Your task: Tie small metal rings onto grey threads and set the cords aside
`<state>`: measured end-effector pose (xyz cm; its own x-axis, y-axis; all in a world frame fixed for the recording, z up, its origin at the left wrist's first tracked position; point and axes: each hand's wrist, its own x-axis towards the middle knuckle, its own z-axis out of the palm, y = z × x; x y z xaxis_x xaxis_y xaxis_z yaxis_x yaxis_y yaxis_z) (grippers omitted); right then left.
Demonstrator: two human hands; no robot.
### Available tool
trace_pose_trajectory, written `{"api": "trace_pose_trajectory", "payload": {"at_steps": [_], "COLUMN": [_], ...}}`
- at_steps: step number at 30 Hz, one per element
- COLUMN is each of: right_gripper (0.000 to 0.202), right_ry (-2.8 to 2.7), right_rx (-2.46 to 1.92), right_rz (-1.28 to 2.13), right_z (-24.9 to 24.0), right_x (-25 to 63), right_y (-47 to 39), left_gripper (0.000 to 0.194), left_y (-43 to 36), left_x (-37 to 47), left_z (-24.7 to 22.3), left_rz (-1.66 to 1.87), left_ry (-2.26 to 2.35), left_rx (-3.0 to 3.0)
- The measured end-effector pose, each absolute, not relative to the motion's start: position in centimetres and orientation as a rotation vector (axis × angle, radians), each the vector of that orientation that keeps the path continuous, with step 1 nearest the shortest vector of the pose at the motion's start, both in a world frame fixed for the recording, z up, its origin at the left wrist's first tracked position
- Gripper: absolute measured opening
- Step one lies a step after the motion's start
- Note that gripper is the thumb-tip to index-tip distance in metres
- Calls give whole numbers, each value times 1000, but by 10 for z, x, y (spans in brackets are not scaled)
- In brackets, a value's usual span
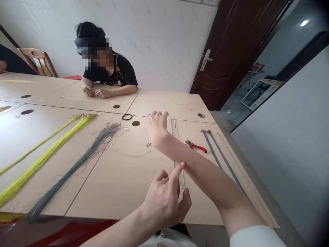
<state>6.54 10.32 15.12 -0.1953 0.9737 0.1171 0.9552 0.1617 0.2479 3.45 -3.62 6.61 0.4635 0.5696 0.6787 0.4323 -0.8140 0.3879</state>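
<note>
My left hand (168, 199) is raised over the near side of the table, its index finger stretched out and touching my right forearm below the wrist. Its thumb stands apart, other fingers are bent, and nothing is held. My right hand (158, 127) is bent at the wrist above the table, back of the hand toward me; its fingers curl away and are mostly hidden. Beneath that arm lies a clear ruler (174, 128), partly covered. Red-handled pliers (197, 146) lie to its right. Left of my right wrist are small metal pieces (148, 144) and a thin loose thread (133, 155).
A bundle of grey-blue threads (84, 157) and a yellow bundle (51, 154) lie at left. Two thin blue bundles (226, 169) lie at right. A black ring (126, 117) is near a table hole (136, 123). Another person (113, 72) sits across the table (123, 192).
</note>
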Motion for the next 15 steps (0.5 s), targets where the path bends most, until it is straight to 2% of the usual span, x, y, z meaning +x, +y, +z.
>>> {"api": "trace_pose_trajectory", "payload": {"at_steps": [8, 11, 15], "right_gripper": [27, 22, 11], "right_ry": [2478, 2631, 2817], "right_rx": [1916, 1807, 1752], "right_rz": [242, 99, -70], "right_z": [152, 164, 179], "right_x": [79, 93, 113], "right_y": [102, 91, 75], "left_gripper": [43, 37, 57], "left_y": [-34, -14, 22], "left_x": [29, 13, -18], "left_z": [54, 34, -4], "left_rz": [1156, 1107, 862], "left_ry": [778, 993, 1473], "left_rx": [2480, 2488, 2455]}}
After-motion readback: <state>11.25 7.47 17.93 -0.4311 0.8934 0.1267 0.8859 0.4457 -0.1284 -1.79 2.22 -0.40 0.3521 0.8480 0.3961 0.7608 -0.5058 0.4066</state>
